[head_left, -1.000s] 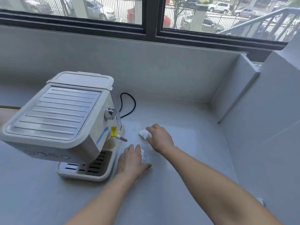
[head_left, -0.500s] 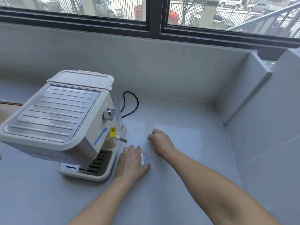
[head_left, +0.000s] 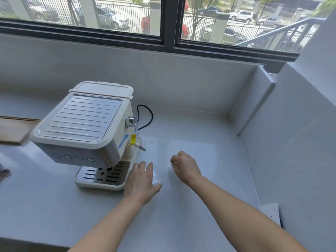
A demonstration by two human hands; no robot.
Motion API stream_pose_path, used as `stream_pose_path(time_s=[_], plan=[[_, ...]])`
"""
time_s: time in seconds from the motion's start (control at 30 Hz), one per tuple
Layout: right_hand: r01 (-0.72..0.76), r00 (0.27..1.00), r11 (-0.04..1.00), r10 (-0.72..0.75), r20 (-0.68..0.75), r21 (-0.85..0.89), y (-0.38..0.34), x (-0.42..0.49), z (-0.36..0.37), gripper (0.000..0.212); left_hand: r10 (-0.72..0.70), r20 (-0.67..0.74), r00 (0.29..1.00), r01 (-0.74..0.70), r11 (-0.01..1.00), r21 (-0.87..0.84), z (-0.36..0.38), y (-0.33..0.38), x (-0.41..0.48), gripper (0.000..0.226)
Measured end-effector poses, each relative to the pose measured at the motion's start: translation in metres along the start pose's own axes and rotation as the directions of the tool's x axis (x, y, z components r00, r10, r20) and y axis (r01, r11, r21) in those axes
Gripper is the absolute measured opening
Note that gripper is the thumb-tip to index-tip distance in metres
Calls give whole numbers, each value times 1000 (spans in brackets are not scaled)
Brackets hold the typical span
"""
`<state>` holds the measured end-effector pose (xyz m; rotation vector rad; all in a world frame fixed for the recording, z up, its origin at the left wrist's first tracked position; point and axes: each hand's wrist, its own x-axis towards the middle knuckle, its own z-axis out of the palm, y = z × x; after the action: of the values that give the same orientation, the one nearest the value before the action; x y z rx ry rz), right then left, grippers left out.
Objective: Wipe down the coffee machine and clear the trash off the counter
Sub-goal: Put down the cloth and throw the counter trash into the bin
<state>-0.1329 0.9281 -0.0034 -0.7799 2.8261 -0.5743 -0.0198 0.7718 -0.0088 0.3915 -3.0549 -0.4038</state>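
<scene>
Trash pickup underway; wipe-down status can't be judged.

Grey cloth (head_left: 4, 174) lies at the far left counter (head_left: 190, 215) edge, in neither hand. Espresso machine (head_left: 85, 128) stands left of centre. Left hand (head_left: 141, 180) lies flat, fingers extended, over a clear plastic scrap (head_left: 156, 179) beside the drip tray (head_left: 101, 177). Right hand (head_left: 184, 167) is fisted around a small white scrap, barely visible. Neither piece is binned yet.
</scene>
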Motion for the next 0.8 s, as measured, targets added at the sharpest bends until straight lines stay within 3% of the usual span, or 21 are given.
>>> stream_pose_path(time_s=[0.43,0.8], plan=[[-198,968,979,204,-145,51,-94,-124,18,21,196,30,980,-195,980,-26,-35,-66,-98,75],[-230,967,968,238,-84,98,-143,-200,44,26,213,-23,977,-214,973,-82,-42,-96,-182,78]])
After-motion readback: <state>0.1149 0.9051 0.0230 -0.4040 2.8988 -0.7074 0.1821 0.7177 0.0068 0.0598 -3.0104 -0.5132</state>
